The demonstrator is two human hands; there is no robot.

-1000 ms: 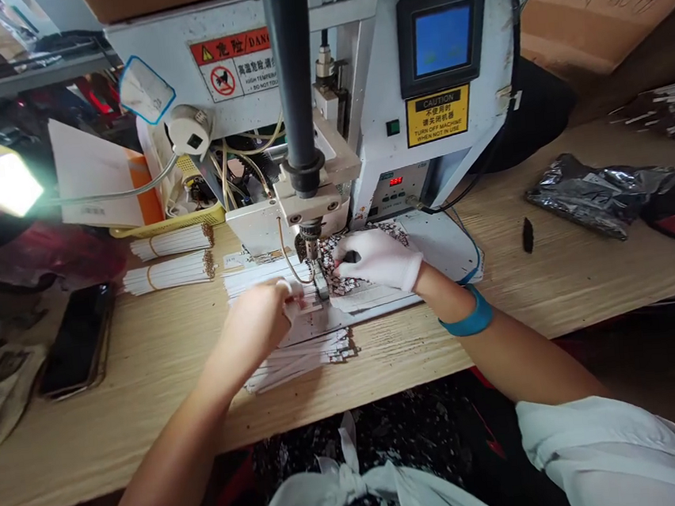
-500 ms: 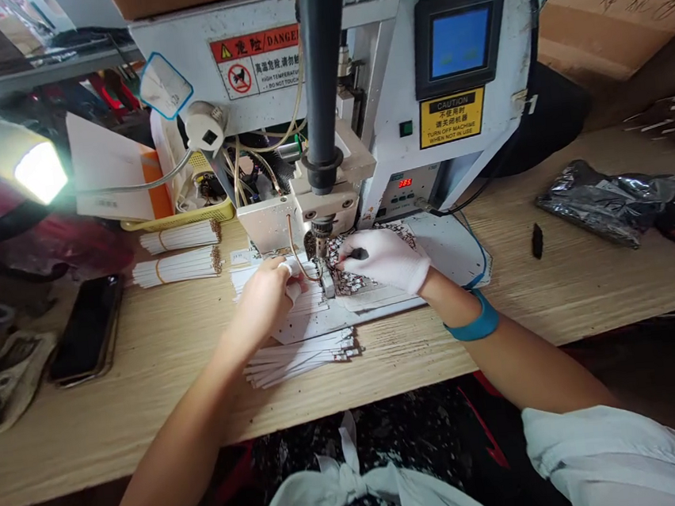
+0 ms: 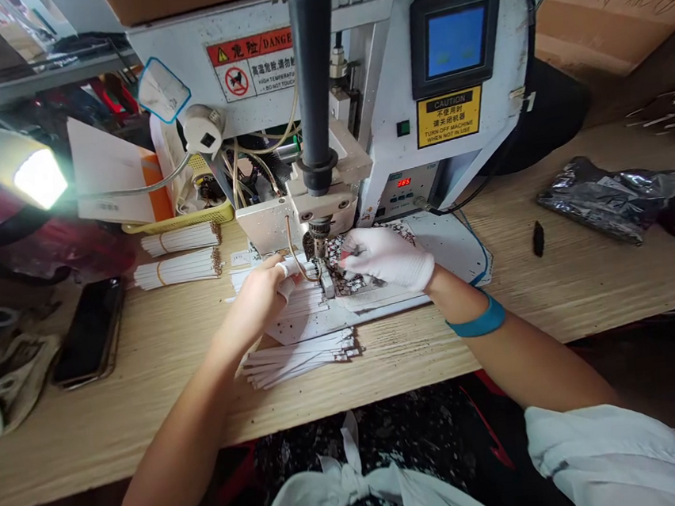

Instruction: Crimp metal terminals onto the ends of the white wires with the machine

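My left hand (image 3: 263, 293), with white coverings on some fingers, is closed on a white strip just left of the machine's tip (image 3: 321, 246). On the other side of the tip, my right hand (image 3: 386, 258) wears a white glove. Its thumb and fingers are pinched together over a heap of small dark-and-white pieces (image 3: 349, 284); what they grip is too small to make out. White strips (image 3: 306, 300) lie under and beside my left hand on a white board (image 3: 441, 247). Nearer the table edge rests a loose bunch of white strips (image 3: 300, 358).
The white machine (image 3: 383, 105) with a screen stands ahead. Two banded strip bundles (image 3: 177, 269) and a phone (image 3: 87, 333) lie left, near a bright lamp (image 3: 37, 177). A plastic bag (image 3: 607, 199) and a small black piece (image 3: 537, 239) lie right.
My left hand has shifted slightly left, away from the machine's tip. My gloved right hand has moved a little to the right. The camera view has shifted slightly.
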